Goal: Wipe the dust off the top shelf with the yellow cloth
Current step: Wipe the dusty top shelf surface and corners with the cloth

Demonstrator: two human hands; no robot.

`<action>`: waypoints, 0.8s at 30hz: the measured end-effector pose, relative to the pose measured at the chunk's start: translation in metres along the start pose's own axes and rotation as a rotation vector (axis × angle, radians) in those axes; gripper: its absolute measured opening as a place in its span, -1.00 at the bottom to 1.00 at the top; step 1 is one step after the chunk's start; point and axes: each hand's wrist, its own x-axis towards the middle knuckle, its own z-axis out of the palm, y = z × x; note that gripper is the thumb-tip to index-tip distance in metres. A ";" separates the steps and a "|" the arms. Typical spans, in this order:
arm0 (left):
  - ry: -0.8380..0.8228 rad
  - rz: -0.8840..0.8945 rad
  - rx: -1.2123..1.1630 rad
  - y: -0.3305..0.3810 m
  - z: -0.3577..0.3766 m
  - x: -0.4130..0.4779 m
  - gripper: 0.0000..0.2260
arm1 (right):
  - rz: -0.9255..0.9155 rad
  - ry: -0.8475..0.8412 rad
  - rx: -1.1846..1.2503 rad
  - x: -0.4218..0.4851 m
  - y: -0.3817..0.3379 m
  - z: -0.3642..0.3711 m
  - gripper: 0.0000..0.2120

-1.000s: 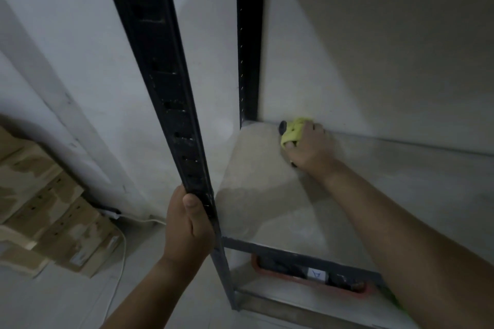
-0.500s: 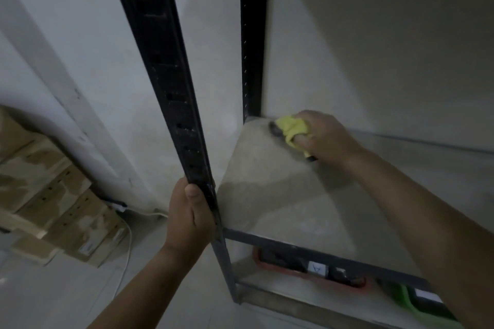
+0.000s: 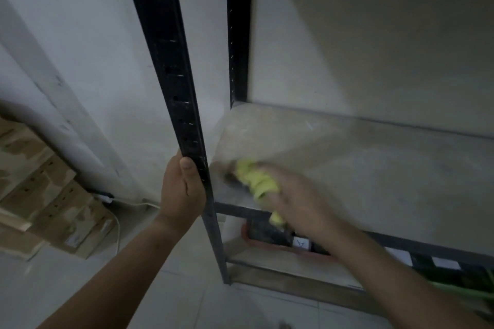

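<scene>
The top shelf (image 3: 361, 168) is a pale dusty board in a black metal rack. My right hand (image 3: 299, 203) is motion-blurred and presses the crumpled yellow cloth (image 3: 258, 183) on the board's front left corner; part of the cloth hangs over the front edge. My left hand (image 3: 181, 189) is wrapped around the rack's black front-left post (image 3: 171, 61), thumb up along the post.
A second black post (image 3: 238, 29) stands at the shelf's back left corner against the white wall. Below the board, a lower shelf holds a red-rimmed tray (image 3: 270, 242) and green items (image 3: 465, 291). Cardboard boxes (image 3: 40, 195) and a white cable (image 3: 117, 224) lie on the floor at left.
My right hand has swept the cloth from the shelf's back left corner forward to the front left edge. My left hand stays on the post.
</scene>
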 end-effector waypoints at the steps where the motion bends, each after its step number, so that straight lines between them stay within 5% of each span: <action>1: -0.001 0.001 -0.002 0.000 0.000 0.000 -0.26 | 0.041 0.139 -0.030 0.004 0.011 -0.016 -0.54; 3: -0.007 0.003 -0.007 0.001 0.001 0.000 -0.28 | 0.168 0.324 -0.193 0.012 0.043 -0.056 -0.54; 8: -0.014 0.020 -0.028 -0.001 0.002 0.001 -0.31 | 0.456 0.261 -0.500 0.013 0.075 -0.073 -0.56; 10: -0.016 0.028 -0.037 0.000 0.002 0.001 -0.31 | 0.333 0.263 -0.487 0.010 0.045 -0.030 -0.57; 15: -0.047 0.041 -0.032 -0.003 -0.001 0.002 -0.29 | -0.045 -0.063 -0.116 0.007 -0.029 0.035 -0.56; 20: -0.058 0.060 -0.038 -0.004 0.000 0.002 -0.41 | 0.148 0.398 -0.022 0.032 0.032 -0.066 -0.61; 22: -0.071 0.077 -0.051 -0.004 0.000 0.003 -0.49 | 0.221 0.540 -0.252 0.033 0.072 -0.111 -0.64; 24: -0.080 0.077 -0.059 -0.005 -0.001 0.003 -0.51 | 0.450 0.442 -0.401 0.033 0.113 -0.138 -0.57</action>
